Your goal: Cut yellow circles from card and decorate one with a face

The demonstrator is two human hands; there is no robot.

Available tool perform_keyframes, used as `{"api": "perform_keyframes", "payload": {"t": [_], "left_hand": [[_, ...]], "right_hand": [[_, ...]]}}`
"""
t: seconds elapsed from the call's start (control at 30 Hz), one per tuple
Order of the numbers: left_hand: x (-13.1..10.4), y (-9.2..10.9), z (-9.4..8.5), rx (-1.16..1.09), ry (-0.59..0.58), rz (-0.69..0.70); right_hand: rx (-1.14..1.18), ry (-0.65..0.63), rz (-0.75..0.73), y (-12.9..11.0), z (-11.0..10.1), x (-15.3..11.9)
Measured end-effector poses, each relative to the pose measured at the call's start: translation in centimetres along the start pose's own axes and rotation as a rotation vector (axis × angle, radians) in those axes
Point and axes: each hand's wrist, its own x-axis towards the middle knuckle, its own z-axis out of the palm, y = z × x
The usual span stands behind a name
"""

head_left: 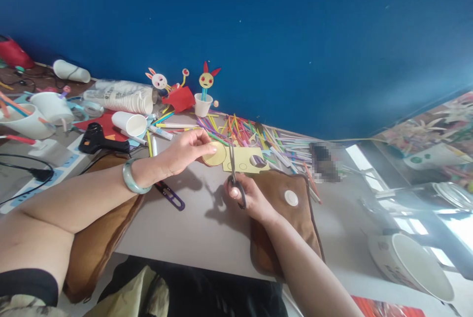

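Note:
Between thumb and fingers, my left hand pinches a round yellow paper disc by its left side. My right hand is closed around the dark handles of a pair of scissors, whose blades point away from me, close to the disc's right edge. Whether the blades touch the disc I cannot tell. Just behind the scissors lies a yellow paper sheet with small circles drawn on it. A purple utility knife rests on the table below my left wrist.
A black glue gun and white paper cups stand at left. Coloured sticks cover the table's back, beside a rabbit-faced figure in a cup. A brown cushion lies under my right forearm; a white bowl sits at right.

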Motion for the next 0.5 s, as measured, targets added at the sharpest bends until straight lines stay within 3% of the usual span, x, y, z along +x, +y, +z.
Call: {"api": "perform_keyframes", "payload": {"t": [0.5], "left_hand": [[-0.04, -0.41, 0.17, -0.041, -0.048, 0.0]], "right_hand": [[-0.022, 0.01, 0.028, 0.02, 0.42, 0.17]]}}
